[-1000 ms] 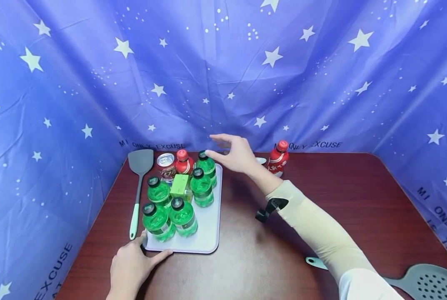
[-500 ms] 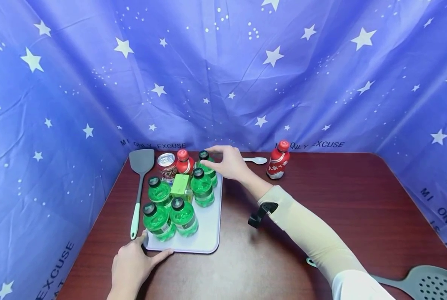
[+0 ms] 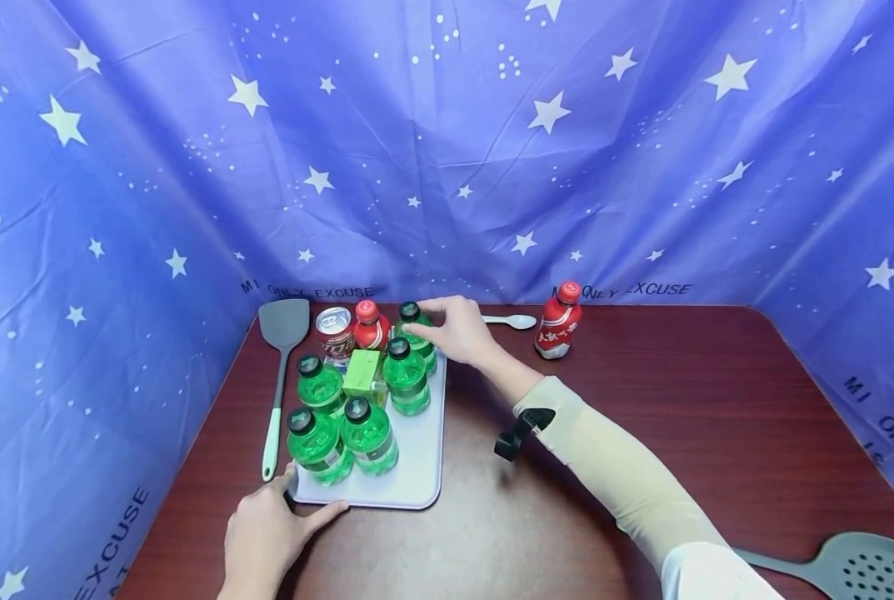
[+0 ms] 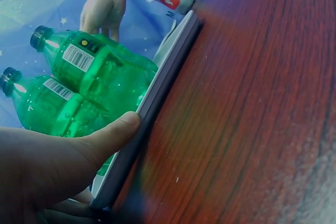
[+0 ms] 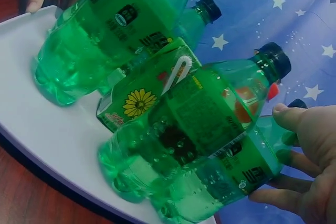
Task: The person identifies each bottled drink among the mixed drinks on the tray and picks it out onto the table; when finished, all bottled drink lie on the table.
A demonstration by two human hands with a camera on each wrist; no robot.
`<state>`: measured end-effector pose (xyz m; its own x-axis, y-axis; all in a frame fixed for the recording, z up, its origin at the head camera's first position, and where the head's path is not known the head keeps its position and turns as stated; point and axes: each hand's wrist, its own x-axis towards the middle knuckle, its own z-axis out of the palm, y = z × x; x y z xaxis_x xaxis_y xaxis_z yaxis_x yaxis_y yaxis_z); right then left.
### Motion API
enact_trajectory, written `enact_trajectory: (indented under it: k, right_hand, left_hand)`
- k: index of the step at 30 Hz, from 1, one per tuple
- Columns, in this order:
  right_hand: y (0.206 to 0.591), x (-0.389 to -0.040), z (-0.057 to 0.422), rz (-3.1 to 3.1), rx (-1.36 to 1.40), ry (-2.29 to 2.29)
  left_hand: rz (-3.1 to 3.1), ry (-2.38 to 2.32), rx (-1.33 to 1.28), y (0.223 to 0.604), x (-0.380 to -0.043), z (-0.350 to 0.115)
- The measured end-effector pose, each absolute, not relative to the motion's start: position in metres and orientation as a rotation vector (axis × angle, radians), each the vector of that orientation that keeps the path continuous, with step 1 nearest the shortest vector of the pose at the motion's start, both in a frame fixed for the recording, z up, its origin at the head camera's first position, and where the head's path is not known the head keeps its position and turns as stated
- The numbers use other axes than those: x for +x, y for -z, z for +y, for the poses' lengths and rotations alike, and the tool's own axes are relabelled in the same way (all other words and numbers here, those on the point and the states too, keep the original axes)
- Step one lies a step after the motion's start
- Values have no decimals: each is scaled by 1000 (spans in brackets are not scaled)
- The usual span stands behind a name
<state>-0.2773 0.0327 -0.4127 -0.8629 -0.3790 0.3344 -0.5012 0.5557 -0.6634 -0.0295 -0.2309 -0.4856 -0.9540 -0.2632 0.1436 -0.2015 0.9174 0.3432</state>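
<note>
My right hand (image 3: 457, 332) grips the rearmost green soda bottle (image 3: 409, 311), which stands at the back right of a white tray (image 3: 420, 471). In the right wrist view, its thumb is near the neck and its fingers curl round the bottle's side. My left hand (image 3: 267, 521) holds the tray's front left corner, thumb along the front rim; its other fingers are partly hidden. Several more green bottles (image 3: 372, 442) stand upright on the tray around a green drink carton (image 5: 139, 102). A drink can (image 3: 336, 332) and a red-capped bottle (image 3: 372, 329) stand behind them.
A dark spatula (image 3: 277, 367) lies left of the tray. A white spoon (image 3: 520, 322) and a red bottle (image 3: 557, 329) are at the back, right of the tray. A slotted turner (image 3: 870, 567) lies at the front right. A starry curtain (image 3: 447, 167) borders the table.
My right hand has moved down and left from above the rearmost green bottle and taken hold of it, uncovering the white spoon. My left hand stays at the tray's corner.
</note>
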Motion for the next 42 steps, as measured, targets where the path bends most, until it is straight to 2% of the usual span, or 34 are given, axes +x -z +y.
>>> enact_trajectory:
  k: [11, 20, 42]
  right_hand:
    - [376, -273, 54, -2550, 662, -1269]
    - [345, -264, 89, -2554, 566, -1240]
    - [329, -246, 175, -2602, 295, -1142]
  left_hand:
    - [-2868, 503, 353, 486, -27, -230]
    - [-2898, 504, 373, 480, -27, -229]
    - [-2945, 507, 398, 481, -27, -229]
